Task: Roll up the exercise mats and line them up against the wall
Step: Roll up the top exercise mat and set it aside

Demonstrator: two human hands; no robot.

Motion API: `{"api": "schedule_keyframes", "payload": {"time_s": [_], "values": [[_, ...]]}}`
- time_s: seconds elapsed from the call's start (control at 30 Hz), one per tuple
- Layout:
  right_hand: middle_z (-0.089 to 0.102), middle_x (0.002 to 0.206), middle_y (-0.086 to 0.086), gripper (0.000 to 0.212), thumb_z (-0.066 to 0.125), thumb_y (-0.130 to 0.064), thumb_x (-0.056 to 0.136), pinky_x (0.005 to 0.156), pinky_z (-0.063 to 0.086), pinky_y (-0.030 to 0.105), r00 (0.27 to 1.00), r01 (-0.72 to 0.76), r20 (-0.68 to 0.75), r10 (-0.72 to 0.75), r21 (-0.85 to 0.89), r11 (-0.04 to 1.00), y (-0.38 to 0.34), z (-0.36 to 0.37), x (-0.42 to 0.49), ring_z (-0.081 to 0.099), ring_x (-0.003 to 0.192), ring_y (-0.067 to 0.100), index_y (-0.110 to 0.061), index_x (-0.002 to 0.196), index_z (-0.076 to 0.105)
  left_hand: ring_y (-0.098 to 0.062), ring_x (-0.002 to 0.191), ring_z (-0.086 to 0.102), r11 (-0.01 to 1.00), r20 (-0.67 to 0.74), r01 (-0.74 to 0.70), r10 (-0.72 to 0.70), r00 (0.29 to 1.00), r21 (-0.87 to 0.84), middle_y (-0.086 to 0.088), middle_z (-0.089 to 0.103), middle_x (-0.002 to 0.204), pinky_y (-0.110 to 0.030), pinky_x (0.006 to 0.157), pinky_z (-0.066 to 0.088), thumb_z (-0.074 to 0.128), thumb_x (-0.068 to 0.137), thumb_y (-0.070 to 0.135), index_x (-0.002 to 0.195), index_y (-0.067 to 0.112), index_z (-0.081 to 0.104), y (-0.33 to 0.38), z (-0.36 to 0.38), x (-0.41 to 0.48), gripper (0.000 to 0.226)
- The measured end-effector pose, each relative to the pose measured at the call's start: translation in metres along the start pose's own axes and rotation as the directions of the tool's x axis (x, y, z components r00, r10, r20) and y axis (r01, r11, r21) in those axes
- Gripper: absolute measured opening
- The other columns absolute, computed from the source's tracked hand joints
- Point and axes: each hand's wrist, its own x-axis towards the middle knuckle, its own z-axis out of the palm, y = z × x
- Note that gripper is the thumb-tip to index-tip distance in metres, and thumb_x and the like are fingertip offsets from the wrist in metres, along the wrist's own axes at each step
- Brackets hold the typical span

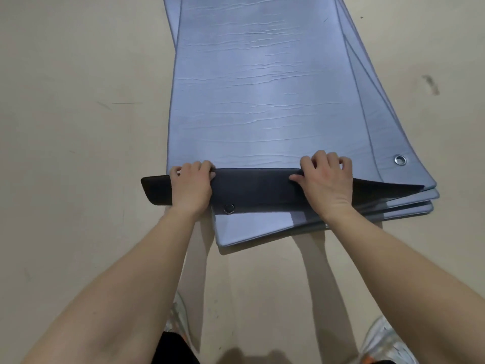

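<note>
Several blue-grey exercise mats lie stacked flat on the floor, fanned slightly to the right. The top mat (262,88) stretches away from me, and its near end (252,187) is folded back, showing a dark underside with a metal eyelet (228,208). My left hand (191,186) grips the left part of this fold, fingers curled over its far edge. My right hand (326,179) grips the right part the same way. The lower mats (262,229) stick out beneath the fold toward me.
The beige floor (78,127) spreads on both sides of the stack. A second eyelet (400,160) shows at the near right corner of a lower mat. My shoes (385,340) stand just behind the mats' near end. A dark scuff (430,84) marks the floor at right.
</note>
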Motion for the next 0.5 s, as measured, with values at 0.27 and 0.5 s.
{"api": "schedule_keyframes", "payload": {"time_s": [0.27,0.5], "values": [[0.061,0.092,0.012,0.041,0.073,-0.050,0.090,0.074,0.043,0.045,0.996,0.019,-0.085,-0.016,0.034,0.999,-0.009,0.027,0.017,0.056,0.081,0.036,-0.010,0.090,0.067,-0.038,0.091,0.052,0.999,-0.244,-0.034,0.025,0.969,-0.033,-0.011,0.061,0.103,-0.040,0.076,0.031,0.066,0.092,0.008,0.100,0.014,0.069,-0.002,0.042,0.006,0.011],[0.025,0.165,0.007,0.119,0.065,-0.082,0.073,0.125,0.008,0.058,0.908,0.117,0.402,-0.115,0.020,0.993,0.006,0.048,-0.022,0.016,0.154,0.031,-0.018,0.162,0.018,-0.031,0.148,0.033,0.973,0.221,-0.228,0.218,0.950,0.019,-0.007,0.038,0.159,-0.051,0.125,0.022,0.065,0.079,0.076,0.158,0.017,0.033,-0.026,0.063,-0.021,0.104]]}}
